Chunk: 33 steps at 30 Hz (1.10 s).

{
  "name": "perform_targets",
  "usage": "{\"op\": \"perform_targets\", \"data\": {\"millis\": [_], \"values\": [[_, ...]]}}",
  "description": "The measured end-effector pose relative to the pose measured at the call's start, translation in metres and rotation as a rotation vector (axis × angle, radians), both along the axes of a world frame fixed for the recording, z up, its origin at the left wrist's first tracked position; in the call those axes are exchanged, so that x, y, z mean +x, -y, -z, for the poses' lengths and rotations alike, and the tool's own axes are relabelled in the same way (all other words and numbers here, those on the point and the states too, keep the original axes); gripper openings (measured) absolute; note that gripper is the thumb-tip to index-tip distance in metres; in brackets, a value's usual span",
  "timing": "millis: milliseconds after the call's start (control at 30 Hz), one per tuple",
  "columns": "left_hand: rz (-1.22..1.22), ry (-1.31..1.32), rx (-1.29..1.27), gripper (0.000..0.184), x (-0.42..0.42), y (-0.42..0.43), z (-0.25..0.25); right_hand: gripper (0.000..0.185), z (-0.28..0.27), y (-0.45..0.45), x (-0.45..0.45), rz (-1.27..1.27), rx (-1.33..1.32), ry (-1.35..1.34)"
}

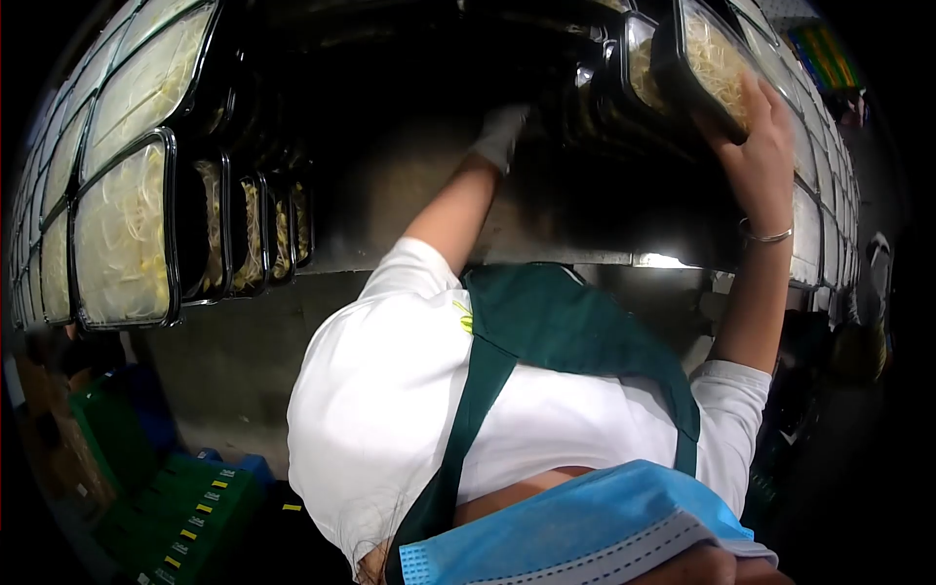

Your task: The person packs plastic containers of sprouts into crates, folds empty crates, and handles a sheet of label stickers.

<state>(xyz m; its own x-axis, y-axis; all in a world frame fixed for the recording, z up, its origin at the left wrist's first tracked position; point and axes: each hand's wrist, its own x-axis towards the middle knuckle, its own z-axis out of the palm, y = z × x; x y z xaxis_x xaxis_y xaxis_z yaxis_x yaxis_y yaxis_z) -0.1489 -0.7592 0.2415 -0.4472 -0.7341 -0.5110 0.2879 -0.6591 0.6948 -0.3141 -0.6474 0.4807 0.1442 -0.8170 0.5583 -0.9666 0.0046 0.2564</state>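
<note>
My right hand (765,146), bare, with a bracelet at the wrist, grips the near edge of a black tray of pale sprouts (715,58) at the upper right. The tray has a clear cover and is tilted, beside stacked trays. My left hand (502,136), in a pale glove, reaches forward over the dark middle of the work surface. It is blurred, and its fingers fade into shadow, so whether it holds anything cannot be seen.
Stacked covered sprout trays (125,234) stand at the left, and more trays (805,234) at the far right. Green crates (185,517) sit low at the left. The metal surface's near edge (585,257) runs before my green apron (575,322).
</note>
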Motion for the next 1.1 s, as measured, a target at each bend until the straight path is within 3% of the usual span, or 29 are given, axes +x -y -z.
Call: {"op": "perform_targets", "data": {"millis": [67, 133, 200, 267, 367, 567, 633, 667, 767, 800, 833, 900, 1033, 1100], "values": [[0.059, -0.139, 0.117, 0.029, 0.005, 0.010, -0.035, 0.060, -0.001, -0.001, -0.001, -0.012, 0.012, 0.018], [0.140, 0.186, -0.687, 0.042, -0.039, 0.033, 0.024, 0.061, -0.001, -0.002, -0.002, -0.007, 0.027, 0.052], [-0.182, 0.226, -0.513, 0.040, -0.067, 0.012, 0.024, 0.061, -0.002, -0.001, -0.005, 0.000, 0.032, 0.081], [-0.467, -0.080, -0.580, 0.029, -0.113, 0.031, 0.086, 0.061, -0.001, 0.000, -0.007, -0.050, 0.037, 0.094], [-0.424, -0.070, -0.411, 0.026, -0.102, 0.018, 0.058, 0.061, -0.001, 0.002, -0.004, -0.027, 0.035, 0.111], [-0.543, -0.160, -0.421, 0.027, -0.112, 0.024, 0.052, 0.058, 0.002, 0.008, -0.008, -0.019, -0.018, 0.007], [-0.590, -0.161, -0.448, 0.029, -0.111, 0.037, 0.064, 0.059, 0.004, 0.006, -0.001, 0.119, -0.018, -0.005], [-0.338, -0.243, -0.432, 0.030, -0.110, 0.058, 0.088, 0.059, 0.006, 0.005, 0.000, 0.114, -0.017, -0.005], [0.145, -0.153, -0.415, 0.039, -0.074, 0.061, 0.024, 0.058, 0.007, 0.005, 0.001, 0.150, -0.020, 0.085], [0.198, 0.363, -0.847, 0.042, -0.067, 0.058, 0.010, 0.057, 0.007, 0.004, 0.002, 0.145, -0.028, 0.102], [0.200, 0.363, -0.850, 0.042, -0.075, 0.066, 0.027, 0.057, 0.006, 0.005, 0.002, 0.141, -0.041, 0.119], [0.197, 1.344, -1.114, 0.024, -0.090, 0.080, 0.057, 0.056, 0.008, 0.006, -0.002, 0.112, -0.049, 0.134], [0.413, 1.402, -1.042, 0.022, -0.073, 0.071, 0.022, 0.055, 0.009, 0.005, -0.002, 0.067, -0.077, 0.128], [0.367, 1.448, -1.081, 0.021, -0.090, 0.093, 0.075, 0.055, 0.009, 0.005, -0.006, 0.055, -0.076, 0.121]]}}
